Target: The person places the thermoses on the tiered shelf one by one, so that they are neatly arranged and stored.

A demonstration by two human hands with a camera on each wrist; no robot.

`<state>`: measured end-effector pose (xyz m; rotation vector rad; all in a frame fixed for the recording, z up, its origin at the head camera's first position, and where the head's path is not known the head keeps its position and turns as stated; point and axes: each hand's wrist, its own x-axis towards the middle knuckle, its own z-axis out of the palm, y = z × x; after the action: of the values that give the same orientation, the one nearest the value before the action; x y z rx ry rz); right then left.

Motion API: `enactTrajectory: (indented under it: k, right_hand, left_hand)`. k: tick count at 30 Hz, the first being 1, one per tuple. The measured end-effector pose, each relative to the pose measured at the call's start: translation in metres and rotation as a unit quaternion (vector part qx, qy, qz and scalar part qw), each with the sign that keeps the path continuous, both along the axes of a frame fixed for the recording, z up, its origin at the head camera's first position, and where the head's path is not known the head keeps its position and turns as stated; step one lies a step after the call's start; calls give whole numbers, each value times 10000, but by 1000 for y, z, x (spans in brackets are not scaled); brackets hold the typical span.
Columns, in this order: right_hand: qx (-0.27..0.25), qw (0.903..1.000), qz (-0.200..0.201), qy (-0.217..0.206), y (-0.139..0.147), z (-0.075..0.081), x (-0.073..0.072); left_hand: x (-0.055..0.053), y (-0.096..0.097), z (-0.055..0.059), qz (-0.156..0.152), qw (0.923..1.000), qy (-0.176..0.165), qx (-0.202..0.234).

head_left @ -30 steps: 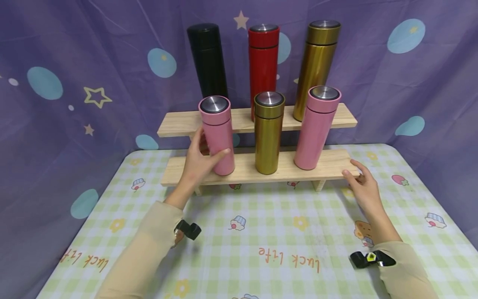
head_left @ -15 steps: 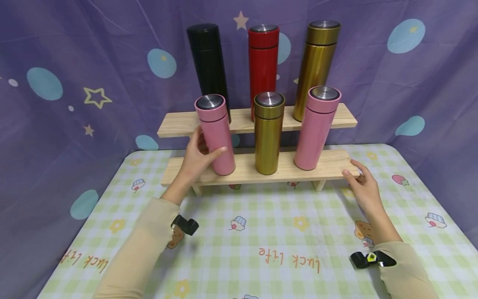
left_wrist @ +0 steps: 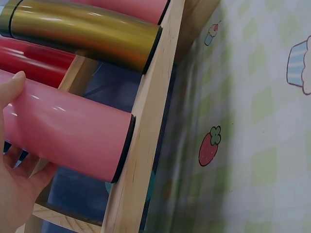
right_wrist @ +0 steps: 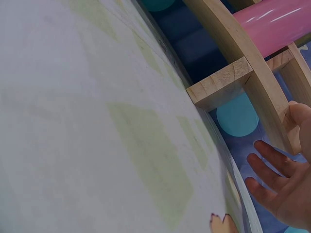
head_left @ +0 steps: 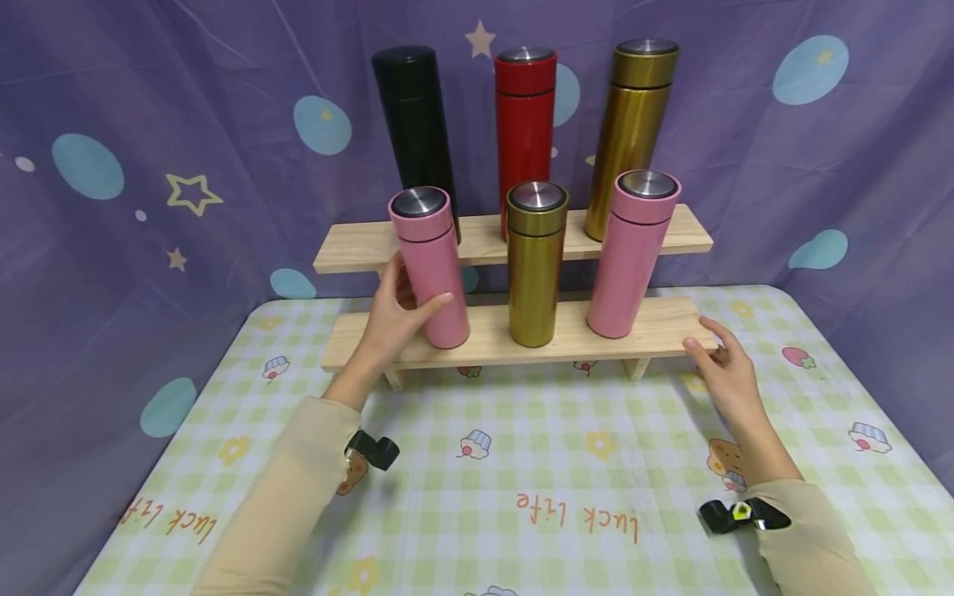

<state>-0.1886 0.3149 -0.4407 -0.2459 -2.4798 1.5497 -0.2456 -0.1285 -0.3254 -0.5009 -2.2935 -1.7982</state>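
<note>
My left hand [head_left: 393,319] grips a pink thermos flask [head_left: 432,265] around its lower body, thumb across the front. Its base rests on the left part of the lower shelf [head_left: 488,331], as the left wrist view also shows. To its right stand a gold thermos [head_left: 535,281] and a second pink thermos [head_left: 629,257], apart from each other. My right hand [head_left: 729,377] holds the right end of that wooden shelf between thumb and index finger. In the right wrist view, the other fingers [right_wrist: 267,170] extend below the board.
On the upper shelf [head_left: 358,247] behind stand a black thermos [head_left: 417,132], a red thermos [head_left: 525,141] and a taller gold thermos [head_left: 633,124]. A checked cloth [head_left: 551,430] covers the table under the rack. A purple curtain [head_left: 224,91] hangs behind.
The top of the held pink thermos has shifted slightly left, its base staying about where it was. My left hand moved slightly left with it; my right hand stayed put.
</note>
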Motion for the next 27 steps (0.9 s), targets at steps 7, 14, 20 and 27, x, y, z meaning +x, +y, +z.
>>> enactTrajectory:
  k: [7,14,20,27]
  right_hand:
    - [-35,10000,-9,-13,-3,3,-3]
    - [58,9999,63,58,-3,3,-4]
    - [193,9996,180,-54,2,7,0]
    - [115,9997,83,-186,7,17,7]
  left_hand:
    - [-2,-3,-13,168,9996,149,176]
    - [9,-4,-18,396,9990,178,67]
    - [25,-10,-25,545,9978,150,-335]
    - [48,-24,-34,951,9868,410,-1245]
